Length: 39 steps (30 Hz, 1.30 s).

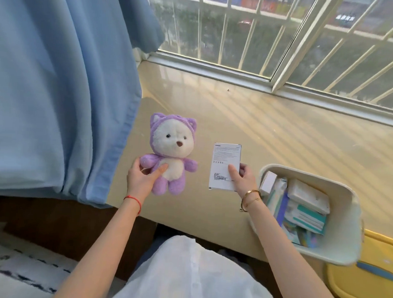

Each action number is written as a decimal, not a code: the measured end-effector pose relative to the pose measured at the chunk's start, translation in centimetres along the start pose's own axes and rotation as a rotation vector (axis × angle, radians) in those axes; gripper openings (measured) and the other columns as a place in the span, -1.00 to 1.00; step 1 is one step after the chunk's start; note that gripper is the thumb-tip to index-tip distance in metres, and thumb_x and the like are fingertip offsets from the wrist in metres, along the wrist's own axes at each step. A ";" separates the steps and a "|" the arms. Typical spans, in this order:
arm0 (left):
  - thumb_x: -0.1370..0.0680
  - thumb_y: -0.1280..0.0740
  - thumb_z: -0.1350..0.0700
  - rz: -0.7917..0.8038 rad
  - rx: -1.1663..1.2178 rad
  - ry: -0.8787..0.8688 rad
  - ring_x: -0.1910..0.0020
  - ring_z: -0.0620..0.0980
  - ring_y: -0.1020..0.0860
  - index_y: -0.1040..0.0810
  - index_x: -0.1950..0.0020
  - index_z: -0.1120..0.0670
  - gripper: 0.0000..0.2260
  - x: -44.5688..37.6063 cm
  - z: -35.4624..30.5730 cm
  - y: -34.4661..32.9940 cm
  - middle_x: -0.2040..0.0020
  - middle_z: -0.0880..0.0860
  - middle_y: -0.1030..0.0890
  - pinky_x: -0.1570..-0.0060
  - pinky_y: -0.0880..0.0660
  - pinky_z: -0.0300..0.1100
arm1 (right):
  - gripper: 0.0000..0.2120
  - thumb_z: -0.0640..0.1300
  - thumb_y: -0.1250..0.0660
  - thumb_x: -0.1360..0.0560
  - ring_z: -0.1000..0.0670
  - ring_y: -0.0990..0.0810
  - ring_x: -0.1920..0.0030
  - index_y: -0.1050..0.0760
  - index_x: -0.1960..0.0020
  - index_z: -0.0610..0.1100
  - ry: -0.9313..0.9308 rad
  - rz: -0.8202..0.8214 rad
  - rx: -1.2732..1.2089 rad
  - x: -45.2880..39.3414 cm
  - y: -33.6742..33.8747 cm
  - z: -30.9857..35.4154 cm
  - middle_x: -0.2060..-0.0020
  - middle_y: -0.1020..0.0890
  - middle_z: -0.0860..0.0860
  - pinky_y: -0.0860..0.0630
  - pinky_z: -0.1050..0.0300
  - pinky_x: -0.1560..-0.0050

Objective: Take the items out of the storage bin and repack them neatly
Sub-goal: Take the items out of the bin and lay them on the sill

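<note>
A purple and white plush bear is held upright over the beige sill, gripped at its body by my left hand. My right hand holds a flat white box with printed text and a barcode, thumb on its front face. To the right, the pale storage bin sits on the sill near its front edge, filled with several white and teal boxes packed on edge.
The glossy beige window sill stretches back to a barred window. A blue curtain hangs on the left, reaching the sill. A yellow container sits below the bin at the right. My white garment fills the bottom centre.
</note>
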<state>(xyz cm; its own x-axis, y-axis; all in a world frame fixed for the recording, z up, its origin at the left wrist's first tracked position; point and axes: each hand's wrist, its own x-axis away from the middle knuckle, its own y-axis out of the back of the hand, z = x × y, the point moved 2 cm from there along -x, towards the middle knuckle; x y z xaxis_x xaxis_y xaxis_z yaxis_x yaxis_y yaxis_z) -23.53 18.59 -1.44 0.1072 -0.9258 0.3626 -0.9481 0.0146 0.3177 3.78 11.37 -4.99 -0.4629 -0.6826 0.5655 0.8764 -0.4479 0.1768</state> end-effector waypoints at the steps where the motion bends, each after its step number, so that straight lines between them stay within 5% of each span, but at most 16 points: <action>1: -0.30 -0.58 -0.05 0.010 -0.016 0.004 0.13 -0.09 -0.65 -0.53 0.00 0.05 -0.60 -2.1 0.3 1.4 0.11 -0.02 -0.66 0.20 -0.55 -0.25 | -0.64 -0.02 -0.34 -0.50 -0.11 -0.61 -0.06 -0.36 -0.20 -0.17 -0.019 -0.009 -0.006 -0.5 -2.2 0.4 -0.11 -0.59 -0.14 -0.56 -0.11 -0.10; 8: -0.31 -0.57 -0.02 0.060 -0.105 0.024 0.17 -0.09 -0.62 -0.50 -0.05 0.11 -0.57 -16.1 1.6 6.6 0.13 -0.05 -0.64 0.21 -0.51 -0.31 | -0.61 -0.09 -0.30 -0.53 -0.06 -0.56 0.04 -0.33 -0.26 -0.27 -0.118 -0.090 -0.052 -5.8 -15.6 2.5 -0.13 -0.55 -0.16 -0.53 0.11 0.09; 13: -0.30 -0.56 -0.07 0.072 -0.151 0.062 0.17 -0.12 -0.61 -0.51 -0.02 0.04 -0.59 -24.1 4.5 5.9 0.13 -0.09 -0.64 0.19 -0.51 -0.26 | -0.62 -0.07 -0.30 -0.52 -0.07 -0.58 0.02 -0.34 -0.24 -0.23 -0.162 -0.118 -0.014 -11.9 -21.3 1.5 -0.14 -0.56 -0.15 -0.53 0.04 -0.03; 17: -0.34 -0.56 0.01 0.099 -0.133 0.079 0.18 -0.18 -0.57 -0.50 -0.05 0.07 -0.62 -28.3 7.4 4.4 0.11 -0.08 -0.61 0.25 -0.46 -0.41 | -0.64 -0.05 -0.30 -0.51 -0.07 -0.58 0.01 -0.35 -0.22 -0.20 -0.178 -0.131 0.041 -16.5 -24.1 -0.2 -0.11 -0.56 -0.12 -0.54 0.03 -0.05; 24: -0.32 -0.57 -0.02 0.145 -0.142 0.061 0.10 -0.06 -0.60 -0.50 -0.06 0.07 -0.58 -31.5 10.6 3.0 0.07 -0.05 -0.62 0.08 -0.52 -0.23 | -0.68 -0.07 -0.28 -0.52 -0.01 -0.52 0.09 -0.35 -0.19 -0.22 -0.158 -0.200 0.245 -19.3 -25.6 -2.7 -0.03 -0.54 -0.07 -0.39 0.18 0.13; 33: -0.36 -0.52 -0.03 0.169 -0.470 -0.137 -0.08 0.07 -0.55 -0.40 -0.34 0.11 -0.39 -31.0 8.9 4.7 -0.18 0.10 -0.57 -0.08 -0.45 -0.14 | -0.56 0.03 -0.25 -0.52 -0.16 -0.41 -0.20 -0.37 -0.29 -0.20 0.002 -0.258 0.751 -18.3 -24.2 -1.9 -0.19 -0.50 -0.15 -0.34 0.01 -0.24; 39: -0.45 -0.42 0.11 0.134 -0.607 -0.414 -0.11 0.10 -0.50 -0.49 -0.21 0.12 -0.65 -25.7 3.9 6.7 -0.12 0.10 -0.56 -0.02 -0.34 -0.22 | -0.60 -0.04 -0.28 -0.51 -0.14 -0.43 -0.18 -0.39 -0.30 -0.16 0.285 -0.254 0.835 -10.9 -19.9 1.0 -0.17 -0.52 -0.09 -0.37 0.01 -0.21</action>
<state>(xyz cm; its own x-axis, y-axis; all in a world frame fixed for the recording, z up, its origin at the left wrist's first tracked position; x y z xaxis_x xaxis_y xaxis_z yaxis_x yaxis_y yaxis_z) -33.78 41.03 -12.02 -0.2331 -0.9661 0.1109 -0.6004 0.2327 0.7651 -8.50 28.32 -13.87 -0.5728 -0.7868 0.2301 0.5039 -0.1166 0.8558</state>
